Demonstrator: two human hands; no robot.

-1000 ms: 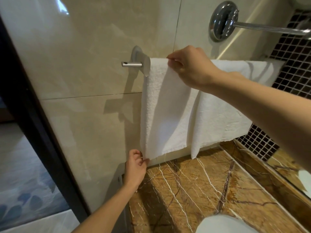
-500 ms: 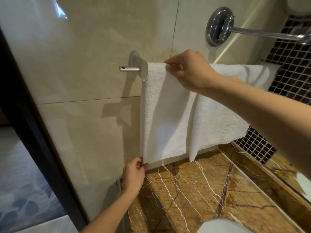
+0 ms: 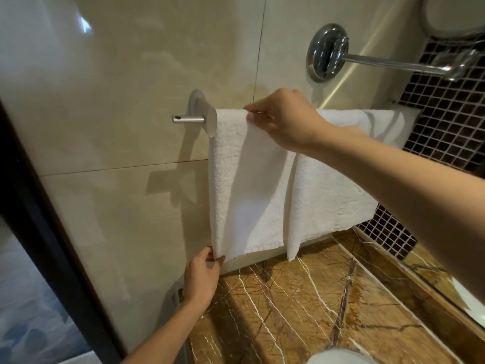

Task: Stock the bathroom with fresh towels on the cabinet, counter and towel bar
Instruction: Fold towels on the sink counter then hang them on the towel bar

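A white towel [image 3: 252,195] hangs over the towel bar [image 3: 187,119] on the beige wall, its cloth hiding most of the bar. My right hand [image 3: 286,119] pinches the towel's top edge at the bar, near the left end. My left hand [image 3: 202,274] pinches the towel's lower left corner, just above the brown marble counter [image 3: 301,311]. The towel falls in two folds, the right fold reaching slightly lower.
A chrome wall mount with a long arm [image 3: 328,52] juts out above the towel. Dark mosaic tile [image 3: 446,122] covers the right wall. A dark door frame [image 3: 39,219] runs down the left. A white rounded object [image 3: 341,358] sits at the bottom edge.
Both hands keep their hold on the towel. The view has tilted so the bar and towel sit lower in the frame; the lower corner looks pulled a little straighter.
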